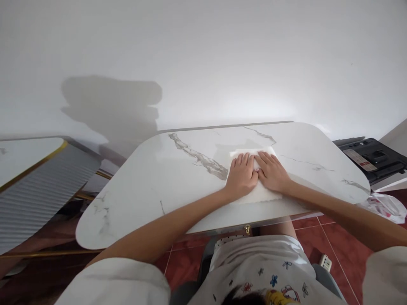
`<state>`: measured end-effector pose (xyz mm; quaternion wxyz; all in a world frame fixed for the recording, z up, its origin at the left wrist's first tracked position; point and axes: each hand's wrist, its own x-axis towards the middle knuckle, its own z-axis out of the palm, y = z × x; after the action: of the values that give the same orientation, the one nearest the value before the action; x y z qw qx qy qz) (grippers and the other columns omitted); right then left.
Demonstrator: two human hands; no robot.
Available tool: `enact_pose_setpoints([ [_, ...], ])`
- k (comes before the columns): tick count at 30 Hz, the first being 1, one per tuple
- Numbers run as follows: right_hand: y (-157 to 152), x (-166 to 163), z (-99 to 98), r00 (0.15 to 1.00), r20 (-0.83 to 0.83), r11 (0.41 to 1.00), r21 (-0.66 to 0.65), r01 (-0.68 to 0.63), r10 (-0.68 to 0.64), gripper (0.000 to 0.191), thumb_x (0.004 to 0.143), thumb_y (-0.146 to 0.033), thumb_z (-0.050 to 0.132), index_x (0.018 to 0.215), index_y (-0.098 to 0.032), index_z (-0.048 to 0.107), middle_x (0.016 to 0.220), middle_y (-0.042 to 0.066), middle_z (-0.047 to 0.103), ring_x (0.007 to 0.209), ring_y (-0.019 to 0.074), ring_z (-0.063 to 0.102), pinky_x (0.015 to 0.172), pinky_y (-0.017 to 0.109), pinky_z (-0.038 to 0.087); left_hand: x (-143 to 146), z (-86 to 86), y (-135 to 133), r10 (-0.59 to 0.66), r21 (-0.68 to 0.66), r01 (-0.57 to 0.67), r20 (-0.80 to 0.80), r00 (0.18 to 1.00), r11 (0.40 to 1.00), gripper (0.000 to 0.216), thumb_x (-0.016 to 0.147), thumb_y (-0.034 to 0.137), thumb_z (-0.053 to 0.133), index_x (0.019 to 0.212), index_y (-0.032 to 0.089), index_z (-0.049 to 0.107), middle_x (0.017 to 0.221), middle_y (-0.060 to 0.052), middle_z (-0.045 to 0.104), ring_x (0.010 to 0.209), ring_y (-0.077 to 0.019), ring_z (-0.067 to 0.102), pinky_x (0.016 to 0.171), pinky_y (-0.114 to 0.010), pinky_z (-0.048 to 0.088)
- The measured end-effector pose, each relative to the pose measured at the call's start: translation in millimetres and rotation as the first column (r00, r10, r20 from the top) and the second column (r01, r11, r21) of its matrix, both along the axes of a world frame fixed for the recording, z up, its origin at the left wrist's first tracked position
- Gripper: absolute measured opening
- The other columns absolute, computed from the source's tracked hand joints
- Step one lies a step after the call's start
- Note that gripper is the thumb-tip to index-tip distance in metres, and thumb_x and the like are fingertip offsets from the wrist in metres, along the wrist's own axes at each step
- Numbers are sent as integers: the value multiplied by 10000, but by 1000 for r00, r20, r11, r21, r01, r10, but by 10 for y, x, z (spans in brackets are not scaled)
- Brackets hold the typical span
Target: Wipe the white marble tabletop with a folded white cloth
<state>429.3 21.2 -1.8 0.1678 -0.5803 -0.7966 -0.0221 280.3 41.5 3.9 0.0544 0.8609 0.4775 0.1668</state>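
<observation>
A white sheet that looks like a paper towel [262, 195] lies flat on the white marble-patterned tabletop [143, 178], right of its middle. My left hand [242, 176] rests palm down on the sheet's left half, fingers stretched out and pointing away from me. Beside it, my right hand [272, 173] lies on the right half, its fingers also extended and slanting to the left. The two thumbs come close together at the sheet's middle. What lies under my palms is hidden.
A plain wall [203, 63] rises behind the table. At left stands a cabinet [41, 190] with ribbed grey sides and gold trim. A black case [375, 156] and a clear plastic bag [386, 206] are at right. A white power strip [325, 262] lies on the red tiles.
</observation>
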Motion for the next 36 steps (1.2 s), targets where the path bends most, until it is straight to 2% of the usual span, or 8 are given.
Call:
enact_pose_setpoints([
  [4, 453, 51, 61, 998, 42, 999, -32, 38, -37, 548, 917, -210, 319, 1422, -47, 455, 1508, 171, 436, 1412, 304, 363, 1151, 479, 286, 103, 39, 477, -4, -5, 4, -11, 1000, 1000, 516, 888, 224, 369, 1383, 111, 461, 1501, -139, 441, 1409, -311, 351, 1168, -476, 274],
  [11, 1183, 62, 73, 998, 47, 999, -5, 46, -46, 508, 918, -171, 307, 1384, -64, 479, 1470, 181, 471, 1385, 297, 376, 1123, 461, 292, 155, -2, 1223, -14, 73, 11, 33, 999, 997, 419, 884, 192, 364, 1271, 168, 523, 1403, -117, 533, 1335, -278, 425, 1124, -447, 325],
  [16, 1638, 119, 50, 1000, 2, 1000, 13, -10, 10, 500, 898, -158, 327, 1357, -81, 508, 1420, 171, 519, 1328, 287, 436, 1100, 435, 314, 240, -16, 1565, 49, 101, -52, 27, 998, 994, 381, 898, 194, 345, 1233, 206, 526, 1336, -116, 565, 1279, -294, 458, 1071, -465, 360],
  [21, 1971, 294, 26, 999, -24, 999, 26, -48, 49, 494, 886, -161, 331, 1330, -100, 539, 1345, 153, 579, 1275, 278, 483, 1056, 407, 355, 415, -3, 1789, 93, 105, -91, -10, 996, 990, 379, 915, 200, 335, 1249, 181, 512, 1299, -144, 566, 1260, -303, 460, 1064, -453, 348],
  [24, 2059, 444, 9, 999, -23, 999, 27, -32, 32, 487, 881, -167, 338, 1317, -120, 550, 1356, 141, 581, 1274, 280, 485, 1049, 417, 362, 548, 7, 1867, 73, 103, -70, -17, 997, 992, 378, 920, 196, 341, 1256, 165, 510, 1286, -152, 573, 1246, -305, 470, 1059, -453, 345],
  [28, 2033, 654, -15, 999, -40, 999, 44, -2, 3, 487, 890, -182, 332, 1317, -110, 554, 1370, 145, 575, 1279, 284, 484, 1054, 430, 360, 731, 13, 1869, 31, 112, -28, -21, 999, 993, 386, 925, 190, 330, 1264, 139, 507, 1286, -150, 577, 1233, -297, 474, 1041, -437, 356],
  [32, 1870, 772, -23, 998, -47, 998, 55, 39, -37, 513, 900, -184, 311, 1362, -88, 511, 1413, 165, 535, 1312, 285, 454, 1073, 442, 346, 842, 36, 1771, -24, 103, 26, -25, 999, 994, 394, 927, 186, 327, 1272, 115, 503, 1332, -154, 549, 1254, -295, 457, 1058, -426, 342],
  [36, 1601, 759, -4, 992, -28, 992, 24, 122, -121, 524, 920, -191, 288, 1398, -69, 467, 1471, 179, 473, 1374, 295, 389, 1119, 469, 298, 847, 60, 1610, -95, 93, 95, -10, 995, 991, 374, 915, 174, 342, 1246, 142, 513, 1340, -132, 547, 1266, -275, 454, 1076, -414, 338],
])
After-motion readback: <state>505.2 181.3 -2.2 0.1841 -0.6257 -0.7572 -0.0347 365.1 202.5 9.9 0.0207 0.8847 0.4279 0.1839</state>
